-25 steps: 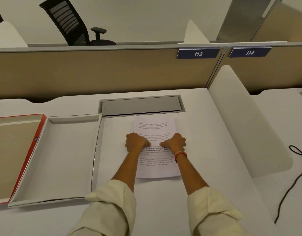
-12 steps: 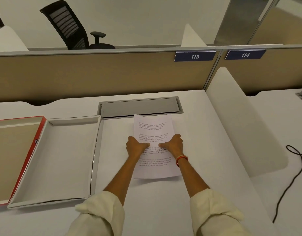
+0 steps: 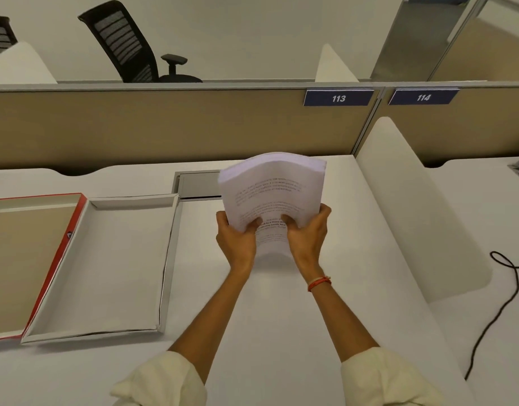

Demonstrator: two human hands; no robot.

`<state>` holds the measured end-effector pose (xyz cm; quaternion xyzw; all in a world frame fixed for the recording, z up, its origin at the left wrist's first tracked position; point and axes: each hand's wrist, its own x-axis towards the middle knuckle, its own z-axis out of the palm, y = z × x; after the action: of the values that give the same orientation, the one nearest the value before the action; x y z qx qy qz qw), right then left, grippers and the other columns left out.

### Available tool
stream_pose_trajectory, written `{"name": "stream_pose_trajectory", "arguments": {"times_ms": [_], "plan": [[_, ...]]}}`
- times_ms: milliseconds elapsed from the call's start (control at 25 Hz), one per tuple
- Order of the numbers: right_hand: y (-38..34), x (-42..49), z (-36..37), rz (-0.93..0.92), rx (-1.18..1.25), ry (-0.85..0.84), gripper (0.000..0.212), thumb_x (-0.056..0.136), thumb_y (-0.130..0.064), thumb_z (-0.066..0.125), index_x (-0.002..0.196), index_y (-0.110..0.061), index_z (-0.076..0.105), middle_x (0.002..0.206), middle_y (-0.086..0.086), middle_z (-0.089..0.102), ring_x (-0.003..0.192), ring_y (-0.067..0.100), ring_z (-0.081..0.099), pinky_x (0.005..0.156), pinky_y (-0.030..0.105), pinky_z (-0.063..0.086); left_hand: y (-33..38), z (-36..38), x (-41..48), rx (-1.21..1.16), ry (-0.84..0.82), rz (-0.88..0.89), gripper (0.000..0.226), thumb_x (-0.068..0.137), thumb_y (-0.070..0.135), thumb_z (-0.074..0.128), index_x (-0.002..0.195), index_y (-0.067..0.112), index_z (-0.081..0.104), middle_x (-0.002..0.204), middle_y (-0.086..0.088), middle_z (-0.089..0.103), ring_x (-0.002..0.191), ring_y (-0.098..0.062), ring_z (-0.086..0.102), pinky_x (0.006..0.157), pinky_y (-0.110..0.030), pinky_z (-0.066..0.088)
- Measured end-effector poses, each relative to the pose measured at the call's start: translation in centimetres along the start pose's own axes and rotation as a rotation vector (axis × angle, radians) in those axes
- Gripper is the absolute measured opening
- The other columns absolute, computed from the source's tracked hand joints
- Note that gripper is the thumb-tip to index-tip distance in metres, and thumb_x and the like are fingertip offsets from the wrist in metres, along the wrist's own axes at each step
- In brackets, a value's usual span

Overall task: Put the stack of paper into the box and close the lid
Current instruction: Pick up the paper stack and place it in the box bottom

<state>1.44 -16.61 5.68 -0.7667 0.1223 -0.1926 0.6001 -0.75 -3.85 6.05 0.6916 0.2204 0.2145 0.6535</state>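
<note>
Change: stack of paper [image 3: 274, 197] now lifted off the tabletop [image 3: 281, 317], right of the box [image 3: 106, 259].
Grip: left hand [image 3: 236, 238] and right hand [image 3: 306, 234] both clasp its near edge.
Meaning: ready to carry into the box.

Both hands, the left hand [image 3: 237, 244] and the right hand [image 3: 306, 238], hold the stack of paper [image 3: 271, 190] up off the desk [image 3: 252, 317]. The desk under it and toward the near edge is bare. The open box [image 3: 106, 265] lies toward the left edge, with nothing inside it. Its low right wall [image 3: 168, 259] stands between the paper and the inside of the box. A white divider [image 3: 413, 206] blocks the right edge. A tan panel [image 3: 164, 127] blocks the far edge.
</note>
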Motion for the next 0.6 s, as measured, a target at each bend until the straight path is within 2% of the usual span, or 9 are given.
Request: {"name": "stream_pose_trajectory", "arguments": {"times_ms": [160,280,480,600], "plan": [[0.6,-1.0,-0.9,-0.038,0.094,0.031,0.070,0.070,-0.013,0.086,0.110,-0.036,0.034,0.112,-0.001,0.056,0.101,0.011,0.061,0.070,0.010,0.057,-0.1,0.2,-1.7,-0.095,0.010,0.031,0.061,0.073,0.016,0.084,0.097,0.058,0.046,0.096,0.023,0.060,0.091,0.013,0.063,0.062,-0.003,0.051],[1.3,-1.4,-1.3,-0.016,0.123,0.027,0.072,0.069,-0.014,0.087,0.110,-0.039,0.034,0.108,-0.010,0.056,0.101,0.006,0.061,0.070,0.009,0.056,-0.5,0.1,-2.2,-0.085,0.002,0.028,0.062,0.074,0.015,0.083,0.096,0.061,0.046,0.096,0.025,0.059,0.092,0.015,0.061,0.062,-0.001,0.050],[2.1,-1.6,-1.6,0.012,0.121,0.004,0.079,0.068,-0.014,0.088,0.104,-0.057,0.032,0.106,-0.023,0.054,0.099,-0.005,0.060,0.070,0.007,0.054,-1.3,0.2,-2.1,-0.054,-0.056,0.062,0.055,0.075,0.019,0.082,0.099,0.052,0.044,0.097,0.026,0.058,0.085,-0.005,0.065,0.061,-0.001,0.049],[2.5,-1.0,-2.2,0.017,0.091,-0.064,0.078,0.068,-0.017,0.088,0.110,-0.052,0.032,0.108,-0.023,0.054,0.100,-0.006,0.060,0.077,0.012,0.057,-1.3,-0.1,-1.3,-0.016,-0.111,0.058,0.063,0.069,0.021,0.087,0.108,0.041,0.041,0.099,0.022,0.056,0.088,-0.006,0.062,0.064,-0.002,0.049]]}}
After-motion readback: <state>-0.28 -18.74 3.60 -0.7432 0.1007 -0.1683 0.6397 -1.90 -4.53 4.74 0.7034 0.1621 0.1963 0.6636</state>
